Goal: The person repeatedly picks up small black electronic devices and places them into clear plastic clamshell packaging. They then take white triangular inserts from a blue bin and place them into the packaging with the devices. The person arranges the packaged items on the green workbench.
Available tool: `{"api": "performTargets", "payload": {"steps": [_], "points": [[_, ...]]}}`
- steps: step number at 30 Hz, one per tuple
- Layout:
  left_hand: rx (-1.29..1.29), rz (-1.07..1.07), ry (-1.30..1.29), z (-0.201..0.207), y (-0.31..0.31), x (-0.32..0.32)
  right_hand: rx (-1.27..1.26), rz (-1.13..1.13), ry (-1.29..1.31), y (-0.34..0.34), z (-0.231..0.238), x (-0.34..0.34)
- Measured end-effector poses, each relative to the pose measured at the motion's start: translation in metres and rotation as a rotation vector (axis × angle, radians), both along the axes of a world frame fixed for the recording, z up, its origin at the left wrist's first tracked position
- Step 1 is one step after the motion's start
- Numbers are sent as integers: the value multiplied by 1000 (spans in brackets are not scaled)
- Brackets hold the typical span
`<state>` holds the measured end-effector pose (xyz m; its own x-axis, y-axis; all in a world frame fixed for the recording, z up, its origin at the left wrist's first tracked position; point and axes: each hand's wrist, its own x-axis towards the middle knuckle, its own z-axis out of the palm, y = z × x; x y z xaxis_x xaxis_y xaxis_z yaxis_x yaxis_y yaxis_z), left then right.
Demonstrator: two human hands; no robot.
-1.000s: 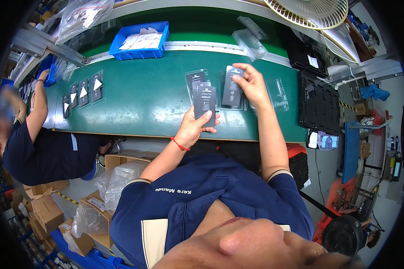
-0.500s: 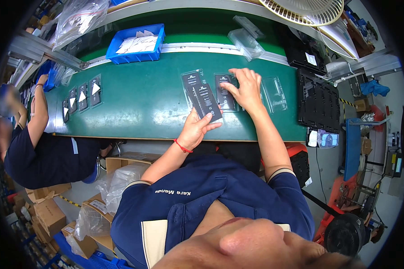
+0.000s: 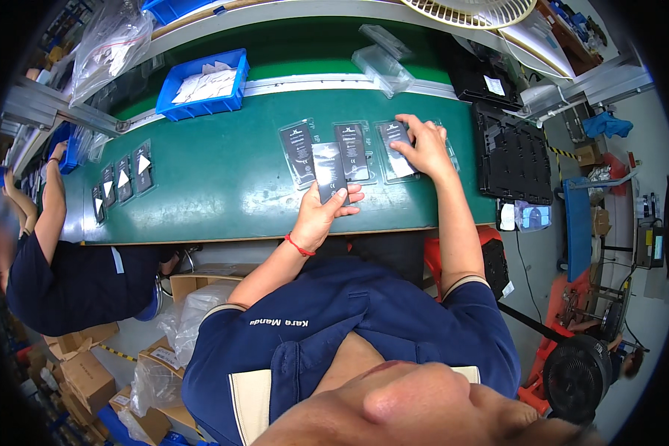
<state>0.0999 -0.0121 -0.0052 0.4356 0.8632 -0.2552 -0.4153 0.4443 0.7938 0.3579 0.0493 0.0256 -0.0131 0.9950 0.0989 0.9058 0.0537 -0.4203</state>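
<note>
My left hand holds a flat black phone battery upright between thumb and fingers, above the near side of the bench; whether more lie beneath it is hidden. Two clear plastic trays, each with a black battery in it, lie behind it: the left battery and the middle battery. To their right, my right hand is closed over a third battery in its own clear tray, thumb on its face and fingers by its far edge. Part of that battery reflects white light.
A blue bin of white paper pieces stands at the back. Several batteries with white triangles lie left, near a co-worker's arm. Black moulded trays stand at the right end. Clear plastic boxes rest at the back ledge.
My right hand has moved right from the middle tray to the right-hand one, where a battery now lies under it. The middle battery is uncovered. My view has shifted slightly.
</note>
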Motion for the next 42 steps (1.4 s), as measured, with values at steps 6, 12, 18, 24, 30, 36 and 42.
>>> {"api": "performTargets", "payload": {"steps": [6,12,18,24,30,36,42], "points": [[5,-8,-5,0,1,0,160,-35,-134,-10,-8,-16],[145,-43,10,1,5,16,284,22,172,-38,-1,-51],[551,-131,352,15,13,35,164,-66,940,-43,-18,-23],[1140,-39,1191,18,33,48,89,-266,413,-28,-20,92],[1001,-136,1530,9,39,46,181,-214,89,-45,-38,42],[1015,-80,1518,3,48,7,323,-170,-2,-39,-43,-25],[1012,-136,1493,6,65,-46,327,-180,-10,-26,-43,-80]]}}
